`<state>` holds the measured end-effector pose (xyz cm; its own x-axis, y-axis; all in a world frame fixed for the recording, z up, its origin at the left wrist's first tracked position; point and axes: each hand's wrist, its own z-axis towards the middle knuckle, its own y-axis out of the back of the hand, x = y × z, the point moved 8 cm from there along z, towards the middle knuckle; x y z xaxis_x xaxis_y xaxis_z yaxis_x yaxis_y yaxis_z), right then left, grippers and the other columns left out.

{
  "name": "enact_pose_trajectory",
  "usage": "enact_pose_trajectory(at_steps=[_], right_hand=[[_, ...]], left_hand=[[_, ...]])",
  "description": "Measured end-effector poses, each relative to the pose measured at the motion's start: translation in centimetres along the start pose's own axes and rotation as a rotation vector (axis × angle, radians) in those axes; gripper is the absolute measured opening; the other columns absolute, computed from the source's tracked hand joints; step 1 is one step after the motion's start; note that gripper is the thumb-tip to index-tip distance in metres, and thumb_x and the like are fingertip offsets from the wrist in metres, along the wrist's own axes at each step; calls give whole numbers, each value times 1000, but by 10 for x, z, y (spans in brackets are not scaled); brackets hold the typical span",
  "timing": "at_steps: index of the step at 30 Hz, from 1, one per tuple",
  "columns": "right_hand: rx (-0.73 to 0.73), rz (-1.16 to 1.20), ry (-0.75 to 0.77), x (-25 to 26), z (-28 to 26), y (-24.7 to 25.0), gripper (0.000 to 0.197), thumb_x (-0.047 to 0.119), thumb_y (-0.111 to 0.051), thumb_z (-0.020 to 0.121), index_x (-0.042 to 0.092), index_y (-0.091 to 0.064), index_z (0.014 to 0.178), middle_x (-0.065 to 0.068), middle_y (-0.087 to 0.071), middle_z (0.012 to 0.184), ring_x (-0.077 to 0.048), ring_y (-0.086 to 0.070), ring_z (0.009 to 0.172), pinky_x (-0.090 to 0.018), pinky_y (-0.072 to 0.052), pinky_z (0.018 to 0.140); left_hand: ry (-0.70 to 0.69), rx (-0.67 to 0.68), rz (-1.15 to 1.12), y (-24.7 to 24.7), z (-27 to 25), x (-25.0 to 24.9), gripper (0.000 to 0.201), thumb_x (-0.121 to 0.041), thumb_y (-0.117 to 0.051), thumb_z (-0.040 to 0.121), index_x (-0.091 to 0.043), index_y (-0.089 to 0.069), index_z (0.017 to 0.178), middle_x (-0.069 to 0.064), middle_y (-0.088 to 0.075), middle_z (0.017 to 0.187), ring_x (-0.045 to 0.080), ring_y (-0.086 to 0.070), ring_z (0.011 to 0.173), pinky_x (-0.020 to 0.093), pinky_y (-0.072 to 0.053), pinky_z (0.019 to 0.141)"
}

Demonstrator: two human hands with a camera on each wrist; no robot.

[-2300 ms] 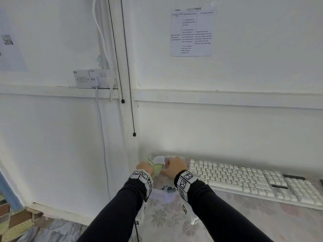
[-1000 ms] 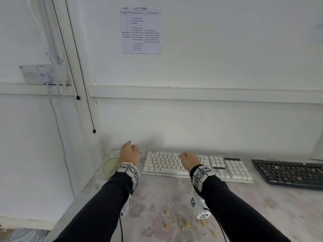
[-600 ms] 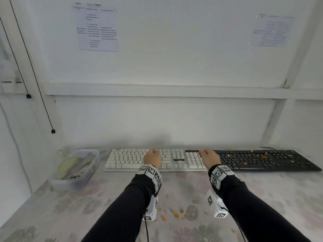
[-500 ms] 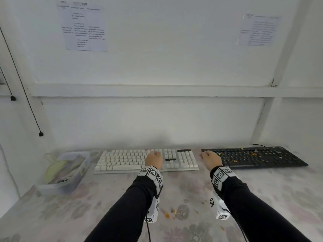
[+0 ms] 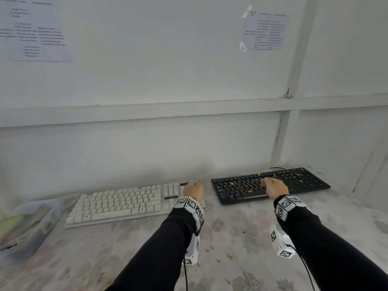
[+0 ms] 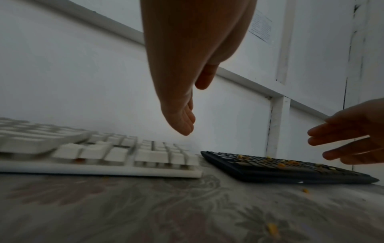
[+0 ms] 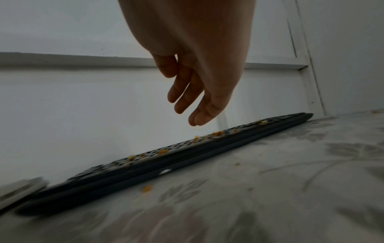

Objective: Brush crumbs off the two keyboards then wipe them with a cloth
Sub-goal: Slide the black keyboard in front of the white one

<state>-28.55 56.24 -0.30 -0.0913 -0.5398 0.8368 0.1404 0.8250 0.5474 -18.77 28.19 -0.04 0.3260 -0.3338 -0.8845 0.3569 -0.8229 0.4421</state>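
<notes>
left hand (image 5: pixel 193 190) empty, fingers relaxed, above white keyboard (image 5: pixel 117 204) | right hand (image 5: pixel 275 188) empty, relaxed, above crumb-strewn black keyboard (image 5: pixel 302 181)

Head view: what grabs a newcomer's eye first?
The black keyboard on the right, strewn with yellow crumbs, beside a white keyboard on the left. Both bare hands hover empty: the right hand above the black keys, the left hand over the white keyboard's right end.
</notes>
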Motion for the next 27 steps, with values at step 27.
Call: enact_pose_trajectory(at_steps=[27], right_hand=[[142, -356, -33, -106, 193, 122, 35, 11, -34, 97, -4, -51, 124, -22, -51, 132, -34, -48, 121, -30, -36, 97]], left_hand=[[258, -7, 519, -110, 36, -19, 31, -2, -28, 97, -6, -56, 111, 11, -50, 114, 22, -53, 106, 25, -39, 88]])
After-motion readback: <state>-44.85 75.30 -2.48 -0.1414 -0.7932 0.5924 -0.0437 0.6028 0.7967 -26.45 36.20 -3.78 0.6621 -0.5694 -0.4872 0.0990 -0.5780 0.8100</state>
